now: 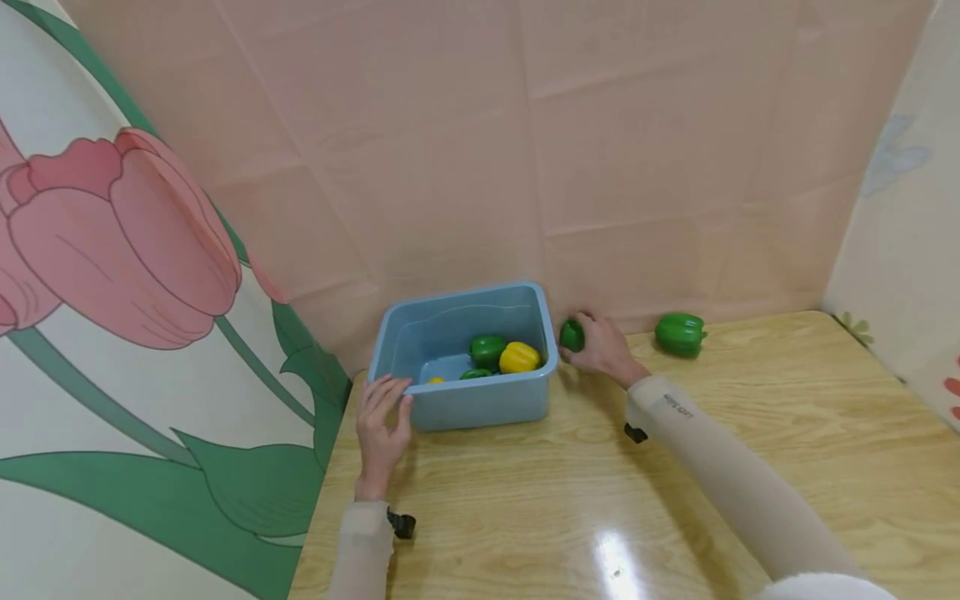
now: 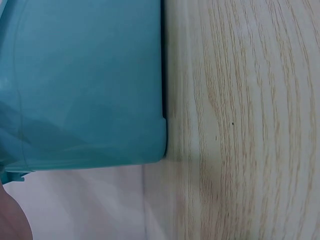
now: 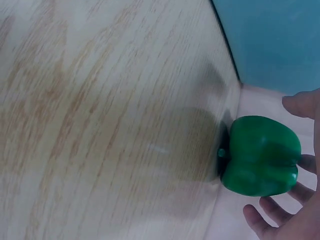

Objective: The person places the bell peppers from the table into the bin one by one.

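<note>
A blue plastic bin (image 1: 480,404) stands at the back left of the table. My left hand (image 1: 382,429) grips the bin's front-left corner, fingertips over the rim and thumb outside. Inside lie a yellow bell pepper (image 1: 520,357), a green bell pepper (image 1: 487,351) and parts of other green and yellow ones, mostly hidden by the front wall. Beside the bin's right side, my right hand (image 1: 602,348) is spread around another green bell pepper (image 3: 261,156). In the right wrist view its thumb stands apart from this pepper, with the fingers behind and below it.
Another green bell pepper (image 1: 680,335) lies farther right near the table's back edge. A pink cloth-like backdrop (image 1: 450,167) rises behind the wooden table (image 1: 525,508). A wall with painted tulips (image 1: 120,250) borders the left side, and a pale wall (image 1: 900,250) the right.
</note>
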A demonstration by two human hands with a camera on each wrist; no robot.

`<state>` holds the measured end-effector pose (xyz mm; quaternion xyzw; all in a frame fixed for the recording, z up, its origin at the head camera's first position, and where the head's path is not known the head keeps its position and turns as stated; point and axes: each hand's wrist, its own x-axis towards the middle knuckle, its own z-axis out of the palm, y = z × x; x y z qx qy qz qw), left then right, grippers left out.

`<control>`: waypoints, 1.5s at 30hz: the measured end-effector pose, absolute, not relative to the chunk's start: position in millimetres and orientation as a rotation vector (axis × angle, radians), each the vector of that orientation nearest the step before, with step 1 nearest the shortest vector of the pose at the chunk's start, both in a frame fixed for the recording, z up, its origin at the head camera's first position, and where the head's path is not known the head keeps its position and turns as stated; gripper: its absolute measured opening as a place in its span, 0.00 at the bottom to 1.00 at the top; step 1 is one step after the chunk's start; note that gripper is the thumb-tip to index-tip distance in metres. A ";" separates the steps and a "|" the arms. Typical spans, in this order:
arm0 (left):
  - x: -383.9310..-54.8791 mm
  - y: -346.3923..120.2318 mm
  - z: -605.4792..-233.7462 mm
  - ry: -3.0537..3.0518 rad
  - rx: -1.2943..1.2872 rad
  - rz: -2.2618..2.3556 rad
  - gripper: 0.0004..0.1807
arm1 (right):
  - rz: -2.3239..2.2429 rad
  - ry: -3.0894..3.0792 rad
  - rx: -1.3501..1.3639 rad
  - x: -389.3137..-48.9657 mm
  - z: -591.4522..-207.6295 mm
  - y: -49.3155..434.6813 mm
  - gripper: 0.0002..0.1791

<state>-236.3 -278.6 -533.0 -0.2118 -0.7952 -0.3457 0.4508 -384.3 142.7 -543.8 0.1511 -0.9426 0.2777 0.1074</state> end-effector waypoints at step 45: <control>-236.0 -278.8 -532.0 -1.977 -0.506 -0.851 0.14 | 0.945 -2.846 0.393 -390.9 -569.8 140.6 0.47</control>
